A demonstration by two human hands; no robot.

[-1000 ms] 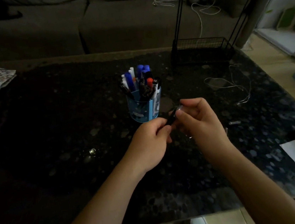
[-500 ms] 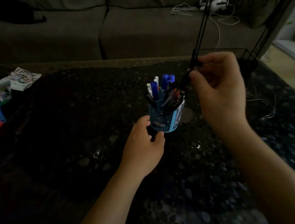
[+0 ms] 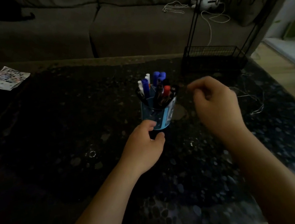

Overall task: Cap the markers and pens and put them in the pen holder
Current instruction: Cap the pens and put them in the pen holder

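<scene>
Steady the blue cylindrical plastic pen holder: left hand grips its base; right hand beside it, loosely curled, empty.

Left hand, right hand, fingers curled.

Blue pen holder stands upright, packed with capped markers.

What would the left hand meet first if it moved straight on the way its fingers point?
The blue pen holder. The left hand points forward at the holder's base, and its fingertips seem to be right at the wall, though the dim picture leaves actual contact uncertain.
</scene>
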